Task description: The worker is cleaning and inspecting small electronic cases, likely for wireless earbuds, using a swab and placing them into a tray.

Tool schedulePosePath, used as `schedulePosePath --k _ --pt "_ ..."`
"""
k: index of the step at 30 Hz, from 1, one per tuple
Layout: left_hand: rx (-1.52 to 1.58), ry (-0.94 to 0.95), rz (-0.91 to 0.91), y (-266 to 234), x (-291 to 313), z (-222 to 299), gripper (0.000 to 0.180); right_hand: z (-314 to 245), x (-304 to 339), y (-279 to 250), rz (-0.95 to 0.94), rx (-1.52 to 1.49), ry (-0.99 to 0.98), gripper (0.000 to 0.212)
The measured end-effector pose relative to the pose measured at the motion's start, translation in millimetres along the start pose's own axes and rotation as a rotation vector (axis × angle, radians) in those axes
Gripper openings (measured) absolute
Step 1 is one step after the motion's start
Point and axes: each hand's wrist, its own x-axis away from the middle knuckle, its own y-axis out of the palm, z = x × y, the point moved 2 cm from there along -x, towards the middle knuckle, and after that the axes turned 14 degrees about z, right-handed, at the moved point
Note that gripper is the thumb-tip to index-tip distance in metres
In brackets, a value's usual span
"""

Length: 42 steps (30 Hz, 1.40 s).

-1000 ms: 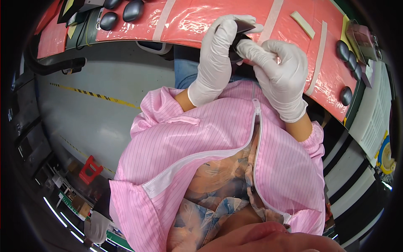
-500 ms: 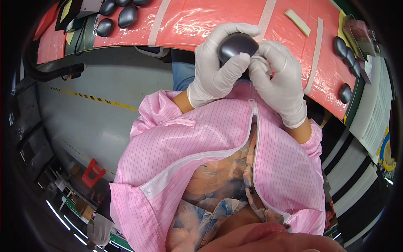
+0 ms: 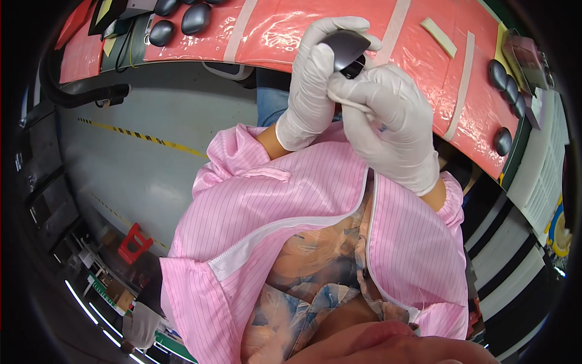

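My left hand [image 3: 306,91], in a white glove, grips a dark grey computer mouse [image 3: 347,47] above the near edge of the bench. The mouse is tilted, its smooth curved top facing up and left and its black underside partly showing on the right. Close beside it, my right hand [image 3: 394,115], also gloved in white, is closed with the fingers curled. A thin fold of white cloth [image 3: 353,104] shows at those fingers; the rest of it is hidden in the hand. The right fingertips are at the lower edge of the mouse, and whether they touch it is unclear.
A red plastic-covered bench [image 3: 273,42] with pale tape strips lies ahead. Several more dark mice [image 3: 195,19] sit at its far left, others [image 3: 502,141] along the right edge. A pale strip [image 3: 439,37] lies at right. A black curved tube [image 3: 91,96] juts in at left.
The mouse has been raised and tipped, so its dark underside now shows. My right hand has turned over, its back now toward me. The view has shifted slightly.
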Motion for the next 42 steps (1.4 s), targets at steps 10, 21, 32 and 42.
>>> schedulePosePath --k 10,21,32,42 --pt "-0.404 0.417 0.1 1 -4 17 0.072 -2 0 16 0.052 0.287 -0.089 0.015" --pt "0.219 -0.288 0.292 6 5 13 0.055 14 0 15 0.121 0.058 -0.177 0.03" --pt "0.406 -0.565 0.321 9 -7 7 0.059 51 28 -10 0.361 0.037 0.225 0.025" --pt "-0.32 0.172 0.145 -6 -5 -30 0.046 34 22 28 0.247 -0.074 0.377 0.004"
